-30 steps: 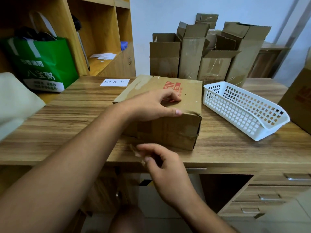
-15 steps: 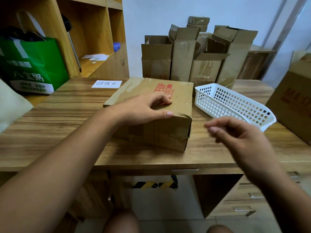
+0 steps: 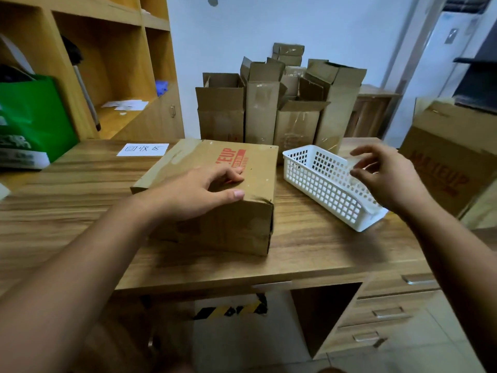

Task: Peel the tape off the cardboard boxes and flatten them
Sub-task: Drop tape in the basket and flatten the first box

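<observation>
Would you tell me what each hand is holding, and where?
Left hand only presses the box top; right hand seemingly pinches clear tape, the exact spot unclear.

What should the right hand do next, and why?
Probably open the right hand and let the clear tape strip fall into the white basket. The hand hovers right above the basket, pinching what looks like peeled tape, while the left hand presses on the cardboard box.
</observation>
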The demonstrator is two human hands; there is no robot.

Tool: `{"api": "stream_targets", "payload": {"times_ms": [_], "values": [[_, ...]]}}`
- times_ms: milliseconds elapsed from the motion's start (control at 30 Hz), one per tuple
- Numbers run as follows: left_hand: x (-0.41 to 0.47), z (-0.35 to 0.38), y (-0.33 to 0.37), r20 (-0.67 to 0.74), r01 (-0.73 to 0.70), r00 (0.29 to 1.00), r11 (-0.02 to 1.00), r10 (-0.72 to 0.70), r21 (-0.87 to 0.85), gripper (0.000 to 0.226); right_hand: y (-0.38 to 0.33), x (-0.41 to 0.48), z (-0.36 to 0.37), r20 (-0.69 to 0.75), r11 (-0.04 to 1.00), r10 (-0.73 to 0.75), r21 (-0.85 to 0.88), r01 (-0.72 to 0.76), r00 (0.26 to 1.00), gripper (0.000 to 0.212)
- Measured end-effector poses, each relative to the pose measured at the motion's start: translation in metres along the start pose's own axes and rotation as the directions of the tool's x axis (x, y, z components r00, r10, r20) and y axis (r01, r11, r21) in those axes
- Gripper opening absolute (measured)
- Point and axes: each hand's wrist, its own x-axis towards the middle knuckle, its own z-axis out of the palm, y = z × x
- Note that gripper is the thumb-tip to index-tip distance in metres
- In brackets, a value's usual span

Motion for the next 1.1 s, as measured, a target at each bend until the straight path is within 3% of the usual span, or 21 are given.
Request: {"api": "stream_targets", "payload": {"times_ms": [200,400,567,833,1100], "values": [[0.0,0.001,-0.001,-0.022,0.002,1.0,1.0,-0.002,0.009,0.057,0.017,0.023,0.017,0.078,0.976,0.048,-0.216,-0.031,0.996,0.024],[0.0,0.001,0.0,-0.031,-0.021,0.999,1.0,0.021,0.012,0.06,0.024,0.028,0.027,0.254,0.93,0.223,-0.346,-0.127,0.941,0.023],[-0.001,0.0,0.004,-0.027,-0.023,0.999,1.0,0.023,0.003,0.054,0.022,0.017,0.028,0.343,0.923,0.355,-0.28,-0.266,0.87,0.028],[0.001,0.001,0.004,-0.024,-0.028,0.999,0.999,0.027,-0.032,0.053,0.007,-0.016,0.015,0.564,0.949,0.307,-0.246,-0.198,0.767,0.015],[0.0,0.001,0.004,-0.028,-0.003,1.0,1.0,0.003,-0.023,0.053,-0.004,-0.037,0.016,0.59,0.973,0.23,-0.119,-0.199,0.774,0.018]]}}
